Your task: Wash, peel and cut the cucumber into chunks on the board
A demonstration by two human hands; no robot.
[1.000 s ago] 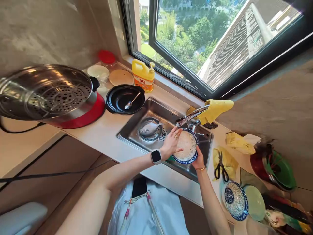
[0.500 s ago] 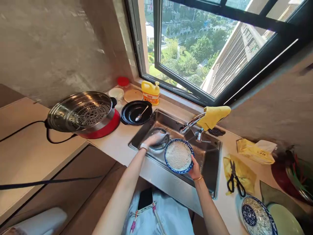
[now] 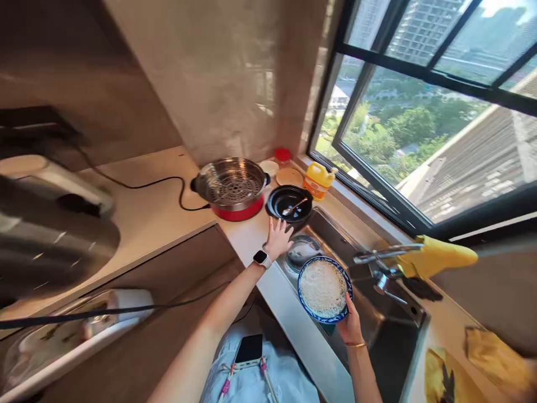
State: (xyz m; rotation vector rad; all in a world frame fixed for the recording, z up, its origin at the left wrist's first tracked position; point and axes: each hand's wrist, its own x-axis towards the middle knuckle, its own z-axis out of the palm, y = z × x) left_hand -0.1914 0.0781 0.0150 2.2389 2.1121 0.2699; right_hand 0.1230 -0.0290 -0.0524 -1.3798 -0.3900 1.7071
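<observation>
Far left: blurred steel lid [image 3: 50,235] and a white appliance [image 3: 54,179], smeared, hard to make out, with a black cord [image 3: 138,184] trailing across the pale counter [image 3: 142,218]. Further right, steel steamer basket [image 3: 230,182] upright on a red base [image 3: 235,212], then a black pan [image 3: 289,202] with a spoon [image 3: 292,207] lying in it, handle angled up and right; behind, a yellow detergent jug [image 3: 318,179] upright by the window frame [image 3: 377,190]. Left hand [image 3: 277,238] stretched forward from a long, nearly straight forearm, smartwatch [image 3: 260,258] on the wrist, fingers spread wide and empty, tips hovering at the counter edge just below the black pan, beside the sink [image 3: 377,319]; whether touching the counter, cannot tell. Inside the sink, near that hand, a round steel piece [image 3: 304,249], partly hidden, contents unclear. Right hand [image 3: 350,324] raised from below, forearm climbing up, thin bangle at the wrist, gripping the near rim of a blue-and-white bowl [image 3: 325,290]; thumb on the rim, remaining fingers hidden beneath. Bowl held above the sink's near-left part, mouth up and tipped slightly toward the camera, round with no clear long axis, filled with white rice. Further right, faucet [image 3: 386,254] spout pointing left over the basin, yellow cloth [image 3: 436,257] draped on it. Lower right corner: yellow rags [image 3: 495,358] and dark scissors [image 3: 448,380], blurred and cut off by the edge.
</observation>
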